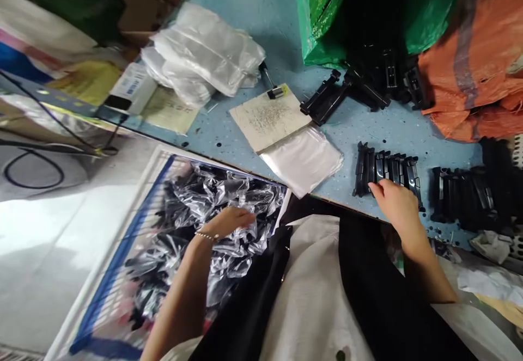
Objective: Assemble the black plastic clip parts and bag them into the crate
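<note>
My left hand (231,220) reaches over a basket (122,241) heaped with black parts in clear plastic bags (229,192). Its fingers are drawn together and slightly blurred; what they hold, if anything, cannot be made out against the shiny bags. On the blue table (261,1), my right hand (394,203) is closed at the near side of a short row of narrow black plastic parts (384,165). The thumb presses by the middle of the row, and the other fingertips are hidden behind the hand.
A grey board (272,116) lies partly over flat clear bags (304,159). More folded plastic bags (212,45) sit at the back left. Loose black parts (327,97) spill from a green sack (322,23), beside an orange sack (478,61). Another row of black parts (463,195) stands at right.
</note>
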A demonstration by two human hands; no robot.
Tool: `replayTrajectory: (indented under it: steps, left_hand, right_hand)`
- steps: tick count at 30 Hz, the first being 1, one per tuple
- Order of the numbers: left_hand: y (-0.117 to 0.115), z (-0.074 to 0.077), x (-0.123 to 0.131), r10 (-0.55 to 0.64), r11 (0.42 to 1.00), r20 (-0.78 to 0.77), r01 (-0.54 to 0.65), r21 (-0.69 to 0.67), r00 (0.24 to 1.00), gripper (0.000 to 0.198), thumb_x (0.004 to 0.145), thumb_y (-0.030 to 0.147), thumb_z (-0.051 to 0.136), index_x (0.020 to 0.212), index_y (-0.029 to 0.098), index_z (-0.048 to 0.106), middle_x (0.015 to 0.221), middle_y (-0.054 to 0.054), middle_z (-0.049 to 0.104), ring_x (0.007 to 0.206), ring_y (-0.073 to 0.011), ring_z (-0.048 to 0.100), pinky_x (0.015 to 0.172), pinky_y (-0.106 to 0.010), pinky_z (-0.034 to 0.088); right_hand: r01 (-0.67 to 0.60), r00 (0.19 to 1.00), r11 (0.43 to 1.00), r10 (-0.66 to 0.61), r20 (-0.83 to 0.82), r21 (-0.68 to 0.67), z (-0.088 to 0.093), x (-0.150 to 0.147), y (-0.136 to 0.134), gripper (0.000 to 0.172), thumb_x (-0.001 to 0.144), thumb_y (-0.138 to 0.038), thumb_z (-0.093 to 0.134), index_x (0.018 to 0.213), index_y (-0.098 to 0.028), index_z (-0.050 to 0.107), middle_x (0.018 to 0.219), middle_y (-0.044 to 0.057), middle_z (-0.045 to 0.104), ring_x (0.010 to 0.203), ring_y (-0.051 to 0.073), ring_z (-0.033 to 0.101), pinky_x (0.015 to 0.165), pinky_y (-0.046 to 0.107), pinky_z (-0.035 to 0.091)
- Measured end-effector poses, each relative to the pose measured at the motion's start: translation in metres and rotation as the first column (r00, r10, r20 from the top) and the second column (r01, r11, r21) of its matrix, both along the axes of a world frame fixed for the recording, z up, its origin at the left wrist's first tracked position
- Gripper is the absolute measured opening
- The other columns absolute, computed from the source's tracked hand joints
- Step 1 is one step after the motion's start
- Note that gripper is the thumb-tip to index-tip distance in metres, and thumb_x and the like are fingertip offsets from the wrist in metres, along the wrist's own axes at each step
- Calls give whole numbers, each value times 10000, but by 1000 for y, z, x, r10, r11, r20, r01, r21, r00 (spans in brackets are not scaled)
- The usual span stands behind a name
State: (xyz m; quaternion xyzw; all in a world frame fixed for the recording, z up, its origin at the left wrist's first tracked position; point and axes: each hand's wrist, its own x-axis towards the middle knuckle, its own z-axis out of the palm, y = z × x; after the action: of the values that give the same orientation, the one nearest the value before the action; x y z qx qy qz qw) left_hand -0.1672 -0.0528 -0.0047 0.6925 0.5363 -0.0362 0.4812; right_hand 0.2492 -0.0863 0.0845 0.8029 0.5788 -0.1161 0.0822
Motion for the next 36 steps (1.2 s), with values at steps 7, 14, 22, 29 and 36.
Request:
replayTrajectory:
  steps: [7,14,22,29,36]
  left_hand:
    - [28,22,169,-52,693,16,25,721,999,136,936,171,611,971,142,739,1181,-164,705,1032,-271,665,918,-412,578]
    - [70,2,162,285,899,435,-396,188,854,189,764,182,766,718,173,583,727,-15,639,662,-151,599,633,-279,498]
    - [76,-6,155,414,856,537,-515,46,735,94,727,148,705,768,158,621,675,18,645,569,-92,550,554,-210,439]
    - [69,1,142,29,713,336,-255,653,941,320,936,77,438,991,160,742,1213,-132,732,1048,-219,688,971,-419,583]
    - [65,10,133,-132,680,317,-147,718,939,664,867,-28,424,1500,165,479,1457,-160,576,1384,-229,547,1122,-405,530]
  right_hand:
    - [-10,999,997,14,48,-73,-6,-2,18,302,980,-400,538,959,-158,716,872,151,766,782,270,724,666,315,441]
    - [400,462,916,-209,-862,-8,-18,28,-14,376,798,-593,687,841,-220,689,575,-21,553,477,137,479,479,275,370]
    - [164,-342,881,-371,-863,-444,-43,-32,-34,374,696,-491,816,676,-211,569,518,-64,437,419,52,267,424,217,215]
    - [-120,-541,809,-539,-646,-575,-69,-43,-26,438,743,-509,816,736,-178,528,525,-84,451,392,8,151,392,192,124]
    - [-173,-542,802,-562,-625,-572,-66,-53,-22,383,794,-456,779,724,-186,516,508,-80,462,389,16,163,393,187,125]
